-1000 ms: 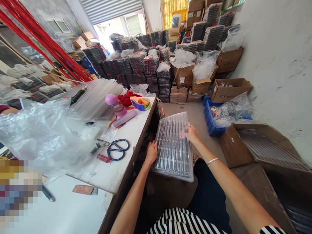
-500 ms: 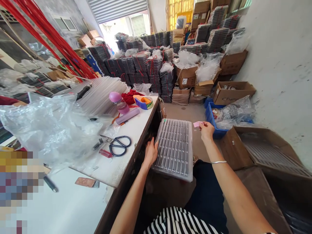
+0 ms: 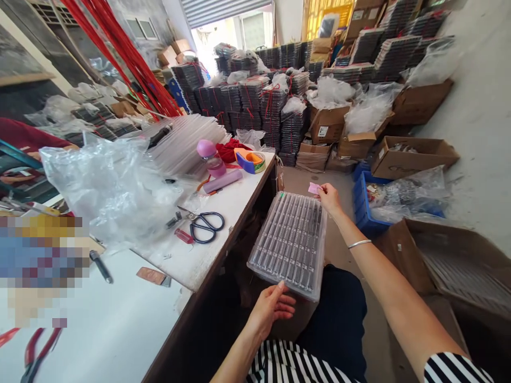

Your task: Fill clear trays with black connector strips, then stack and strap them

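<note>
A stack of clear plastic trays (image 3: 287, 242), its top one divided into long rows that hold dark, coil-like pieces, stands low beside the table, close to my legs. At its near edge is my left hand (image 3: 271, 311); the thumb tip meets the rim and the fingers are spread just below it. Whether those fingers touch the stack's side I cannot tell. My right hand (image 3: 329, 199) is by the far right corner of the stack, pinching a small pink slip (image 3: 314, 188) between thumb and fingers.
On the white table (image 3: 223, 250) to the left lie black-handled scissors (image 3: 207, 226), a tape dispenser (image 3: 249, 161), a pink bottle (image 3: 211, 158) and a big plastic bag (image 3: 107, 191). A blue crate (image 3: 364, 205) and an open carton (image 3: 403, 250) stand to my right.
My left hand has moved from the stack's left side to its near edge. My right hand, still pinching the pink slip, has come left toward the far right corner. The view has shifted.
</note>
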Motion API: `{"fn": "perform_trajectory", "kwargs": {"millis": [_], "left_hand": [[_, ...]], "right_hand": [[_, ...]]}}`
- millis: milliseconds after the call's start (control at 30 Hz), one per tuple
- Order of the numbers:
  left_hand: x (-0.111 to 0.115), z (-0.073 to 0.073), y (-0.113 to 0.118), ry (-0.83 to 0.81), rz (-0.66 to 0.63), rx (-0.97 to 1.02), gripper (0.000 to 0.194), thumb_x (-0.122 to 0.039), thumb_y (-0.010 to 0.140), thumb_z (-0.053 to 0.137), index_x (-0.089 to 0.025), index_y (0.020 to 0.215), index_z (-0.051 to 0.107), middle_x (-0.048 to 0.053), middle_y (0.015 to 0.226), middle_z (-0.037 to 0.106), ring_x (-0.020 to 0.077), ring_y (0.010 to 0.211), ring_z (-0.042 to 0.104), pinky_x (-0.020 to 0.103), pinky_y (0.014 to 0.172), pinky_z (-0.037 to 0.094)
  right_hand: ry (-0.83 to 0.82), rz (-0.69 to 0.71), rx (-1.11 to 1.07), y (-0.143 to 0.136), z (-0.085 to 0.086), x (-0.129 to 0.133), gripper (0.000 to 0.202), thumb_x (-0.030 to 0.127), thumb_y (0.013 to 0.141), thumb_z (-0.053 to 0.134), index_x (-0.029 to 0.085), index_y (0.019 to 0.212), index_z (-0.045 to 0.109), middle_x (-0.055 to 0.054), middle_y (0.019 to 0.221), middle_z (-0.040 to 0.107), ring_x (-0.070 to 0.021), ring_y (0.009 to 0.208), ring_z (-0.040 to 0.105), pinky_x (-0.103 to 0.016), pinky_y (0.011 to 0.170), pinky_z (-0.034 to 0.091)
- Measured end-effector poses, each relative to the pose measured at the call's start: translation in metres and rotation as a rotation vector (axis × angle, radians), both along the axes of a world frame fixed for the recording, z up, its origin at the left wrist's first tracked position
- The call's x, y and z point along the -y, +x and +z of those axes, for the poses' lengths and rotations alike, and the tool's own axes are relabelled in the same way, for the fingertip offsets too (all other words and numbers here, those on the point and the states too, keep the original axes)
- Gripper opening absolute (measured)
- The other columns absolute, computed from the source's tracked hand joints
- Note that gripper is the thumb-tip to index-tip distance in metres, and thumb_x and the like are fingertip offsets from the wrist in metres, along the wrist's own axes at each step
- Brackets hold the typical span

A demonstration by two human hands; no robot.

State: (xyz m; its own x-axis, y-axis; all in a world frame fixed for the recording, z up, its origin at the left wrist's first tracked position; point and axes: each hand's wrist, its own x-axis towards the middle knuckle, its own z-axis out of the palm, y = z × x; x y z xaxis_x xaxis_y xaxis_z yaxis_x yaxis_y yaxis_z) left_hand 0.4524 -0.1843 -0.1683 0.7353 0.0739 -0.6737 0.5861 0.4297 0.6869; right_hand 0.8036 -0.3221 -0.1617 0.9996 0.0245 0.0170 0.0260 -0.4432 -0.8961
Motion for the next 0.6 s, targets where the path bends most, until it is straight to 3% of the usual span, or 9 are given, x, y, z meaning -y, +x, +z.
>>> {"fn": "perform_trajectory", "kwargs": {"millis": [167,400,500,600], "left_hand": [[-0.003,-0.004,0.019,-0.076,0.174,-0.075,0.046,-0.054,0.083,0.055,-0.009,0.083,0.058,0.016,0.073,0.069,0.0192,0.059,0.067,0.029,0.058,0.054],[-0.002,-0.009,0.019,0.027,0.285,-0.06,0.04,-0.051,0.074,0.068,-0.014,0.069,0.054,0.005,0.06,0.063,0.0144,0.053,0.062,0.024,0.051,0.05],[-0.021,-0.011,0.008,0.113,0.327,-0.034,0.038,-0.051,0.075,0.067,-0.014,0.073,0.056,0.004,0.062,0.063,0.0135,0.054,0.061,0.024,0.051,0.048],[-0.053,-0.012,0.002,0.252,0.349,-0.016,0.039,-0.053,0.08,0.059,-0.015,0.089,0.059,0.007,0.075,0.068,0.017,0.063,0.065,0.029,0.057,0.052]], "right_hand": [[-0.239,-0.011,0.018,-0.015,-0.006,0.034,0.032,0.035,0.091,0.055,0.015,0.117,0.055,-0.008,0.116,0.056,-0.0205,0.101,0.057,-0.042,0.085,0.05],[-0.426,0.214,-0.029,-0.016,0.003,0.008,0.031,0.035,0.091,0.056,0.015,0.115,0.056,-0.008,0.114,0.057,-0.0195,0.097,0.058,-0.041,0.083,0.051],[-0.464,0.255,-0.042,-0.029,0.007,0.016,0.03,0.035,0.091,0.056,0.015,0.113,0.057,-0.007,0.112,0.058,-0.0188,0.096,0.059,-0.039,0.082,0.051],[-0.46,0.259,-0.058,-0.054,0.007,0.046,0.027,0.036,0.09,0.056,0.015,0.107,0.059,-0.006,0.106,0.06,-0.0168,0.09,0.059,-0.036,0.079,0.051]]}}
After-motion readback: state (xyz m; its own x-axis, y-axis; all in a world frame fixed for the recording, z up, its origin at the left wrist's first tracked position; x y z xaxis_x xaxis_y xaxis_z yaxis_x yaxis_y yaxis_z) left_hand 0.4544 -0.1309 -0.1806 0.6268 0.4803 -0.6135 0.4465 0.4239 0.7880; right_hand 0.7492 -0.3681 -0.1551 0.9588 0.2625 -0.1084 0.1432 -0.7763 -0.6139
